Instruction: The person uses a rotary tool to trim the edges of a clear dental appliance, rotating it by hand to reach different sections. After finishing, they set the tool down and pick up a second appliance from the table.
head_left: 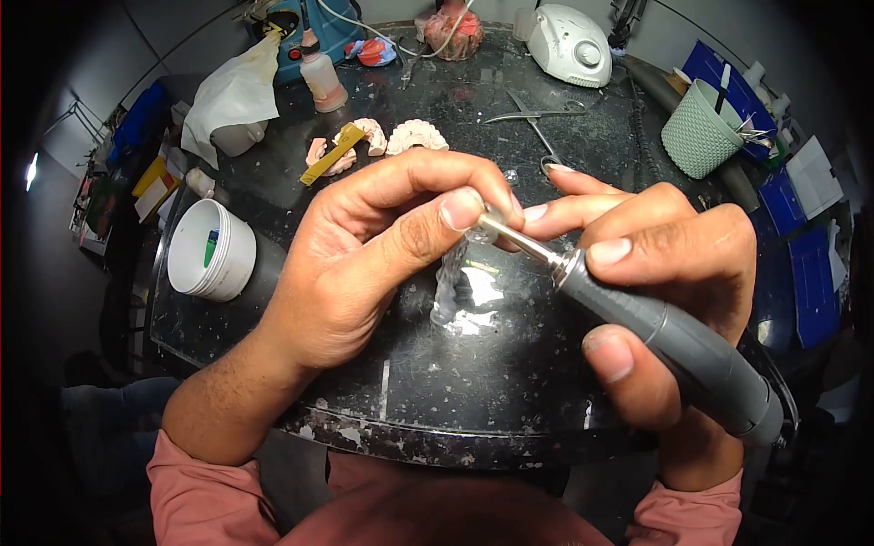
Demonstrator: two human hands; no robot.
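My left hand point(355, 250) pinches a clear plastic dental aligner point(446, 282) between thumb and forefinger, and its toothed arch hangs down below the fingertips. In my right hand point(678, 232) is a dark grey rotary handpiece point(678, 341), gripped with the thumb underneath and the fingers over the top. Its slim metal shank point(521, 240) points up and left. The tip is right at the aligner's upper edge, partly hidden by my left thumb. My right fingertips come close to my left forefinger there.
Plaster dental models point(417, 136) lie behind my left hand, a yellow strip point(333, 155) across some. Left stands a white tub point(238, 264); farther back, a bottle point(323, 84). Scissors point(537, 118), a white control unit point(566, 50) and a green woven cup point(697, 132) are behind my right hand.
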